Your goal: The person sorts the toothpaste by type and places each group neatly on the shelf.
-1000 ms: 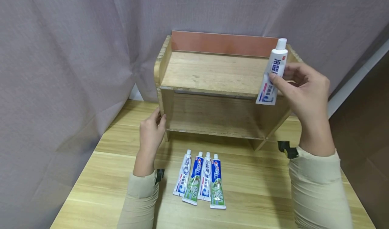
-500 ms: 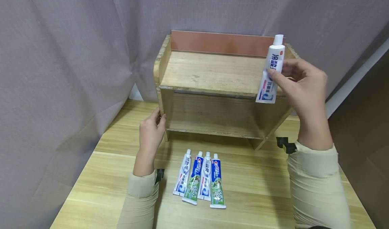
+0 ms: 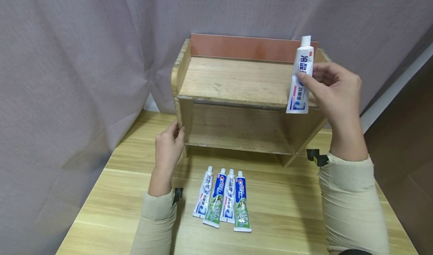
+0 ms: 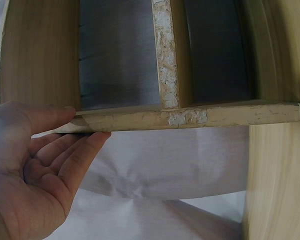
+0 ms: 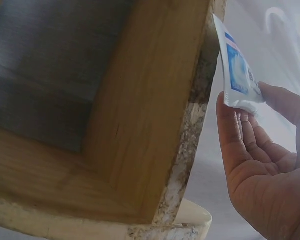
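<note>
A two-tier wooden shelf (image 3: 233,80) stands on the table. My left hand (image 3: 167,144) grips the edge of its left side panel, and in the left wrist view the thumb and fingers lie on opposite faces of that panel (image 4: 140,119). Over the right end of the upper board, my right hand (image 3: 343,93) pinches a white toothpaste tube (image 3: 297,93), cap up and slightly tilted. The right wrist view shows the flat crimped end of this toothpaste tube (image 5: 240,70) between thumb and fingers, beside the shelf's worn edge (image 5: 182,145).
In front of the shelf several toothpaste tubes lie side by side on the wooden table (image 3: 280,210), white ones (image 3: 203,195) alternating with blue-green ones (image 3: 241,206). A reddish-brown back panel (image 3: 247,48) rises behind the upper board. Grey cloth (image 3: 84,59) hangs behind and at left.
My right hand has moved slightly left and away from me with the toothpaste tube, which stands more upright. The left hand stays at the side panel.
</note>
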`<state>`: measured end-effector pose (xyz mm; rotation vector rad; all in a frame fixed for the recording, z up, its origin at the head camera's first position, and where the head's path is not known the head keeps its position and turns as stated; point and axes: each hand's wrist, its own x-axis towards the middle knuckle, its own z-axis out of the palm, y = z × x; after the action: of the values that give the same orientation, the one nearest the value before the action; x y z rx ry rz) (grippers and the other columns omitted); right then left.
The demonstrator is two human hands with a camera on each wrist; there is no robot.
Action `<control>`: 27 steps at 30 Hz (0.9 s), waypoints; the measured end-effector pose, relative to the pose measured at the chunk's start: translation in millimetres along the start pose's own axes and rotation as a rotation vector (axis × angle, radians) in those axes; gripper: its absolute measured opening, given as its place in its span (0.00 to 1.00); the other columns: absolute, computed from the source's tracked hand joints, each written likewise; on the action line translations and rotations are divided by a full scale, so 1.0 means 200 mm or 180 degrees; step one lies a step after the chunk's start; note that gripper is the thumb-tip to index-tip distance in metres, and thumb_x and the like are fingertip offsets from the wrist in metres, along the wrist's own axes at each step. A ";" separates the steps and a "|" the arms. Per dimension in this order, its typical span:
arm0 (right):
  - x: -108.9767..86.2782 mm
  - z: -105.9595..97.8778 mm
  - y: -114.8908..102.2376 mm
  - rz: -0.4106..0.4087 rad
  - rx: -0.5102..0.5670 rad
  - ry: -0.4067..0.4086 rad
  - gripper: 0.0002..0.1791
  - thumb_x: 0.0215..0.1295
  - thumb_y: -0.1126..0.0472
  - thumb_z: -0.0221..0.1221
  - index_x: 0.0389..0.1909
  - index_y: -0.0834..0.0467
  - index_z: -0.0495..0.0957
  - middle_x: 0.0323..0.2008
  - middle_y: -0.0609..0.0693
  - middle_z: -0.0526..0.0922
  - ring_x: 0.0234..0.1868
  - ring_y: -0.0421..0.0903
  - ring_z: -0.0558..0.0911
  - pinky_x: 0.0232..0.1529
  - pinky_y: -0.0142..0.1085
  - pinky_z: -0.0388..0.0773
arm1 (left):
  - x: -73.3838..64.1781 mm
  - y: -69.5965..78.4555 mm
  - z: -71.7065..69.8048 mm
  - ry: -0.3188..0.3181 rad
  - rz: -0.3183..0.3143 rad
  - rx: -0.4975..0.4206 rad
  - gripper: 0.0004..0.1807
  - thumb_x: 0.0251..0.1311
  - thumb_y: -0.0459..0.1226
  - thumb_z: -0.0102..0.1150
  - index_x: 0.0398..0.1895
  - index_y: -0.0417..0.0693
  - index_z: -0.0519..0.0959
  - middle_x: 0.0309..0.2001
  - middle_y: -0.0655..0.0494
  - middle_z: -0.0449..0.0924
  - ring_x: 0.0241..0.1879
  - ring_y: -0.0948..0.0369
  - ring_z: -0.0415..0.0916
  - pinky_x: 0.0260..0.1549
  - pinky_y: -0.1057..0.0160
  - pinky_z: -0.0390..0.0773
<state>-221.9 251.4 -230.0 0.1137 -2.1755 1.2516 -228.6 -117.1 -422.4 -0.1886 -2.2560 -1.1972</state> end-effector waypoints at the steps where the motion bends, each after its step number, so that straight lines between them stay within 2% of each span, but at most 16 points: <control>1: 0.00 0.00 0.00 0.0015 -0.0001 -0.0004 0.19 0.58 0.56 0.73 0.48 0.60 0.86 0.37 0.42 0.86 0.36 0.39 0.84 0.37 0.21 0.82 | 0.00 0.00 0.00 0.0000 0.0000 -0.0001 0.16 0.69 0.31 0.59 0.58 0.37 0.80 0.49 0.37 0.84 0.45 0.47 0.86 0.43 0.58 0.90; 11: 0.02 0.01 0.02 0.0307 -0.0014 -0.0055 0.21 0.58 0.52 0.73 0.51 0.57 0.85 0.40 0.43 0.85 0.40 0.38 0.84 0.39 0.18 0.83 | 0.00 0.00 0.01 0.0002 -0.0008 -0.0004 0.16 0.68 0.31 0.60 0.57 0.36 0.80 0.49 0.37 0.84 0.45 0.47 0.86 0.43 0.59 0.89; 20: 0.04 0.04 0.05 0.0531 0.0014 -0.0112 0.25 0.58 0.49 0.73 0.53 0.56 0.84 0.40 0.43 0.84 0.39 0.38 0.83 0.33 0.21 0.85 | 0.00 0.00 0.01 0.0002 0.0006 0.0002 0.16 0.68 0.31 0.60 0.57 0.36 0.80 0.49 0.37 0.84 0.45 0.47 0.86 0.43 0.61 0.89; 27: 0.09 0.06 0.11 0.0646 -0.0357 -0.0157 0.26 0.59 0.44 0.71 0.52 0.56 0.84 0.34 0.38 0.82 0.32 0.35 0.80 0.26 0.18 0.80 | 0.00 0.00 0.01 0.0010 0.0026 -0.0027 0.17 0.68 0.31 0.60 0.58 0.35 0.79 0.49 0.37 0.84 0.45 0.47 0.86 0.43 0.61 0.89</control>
<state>-250.0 257.0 -241.6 -0.1268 -2.3413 1.2431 -229.6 -115.8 -422.9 -0.1988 -2.2455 -1.2024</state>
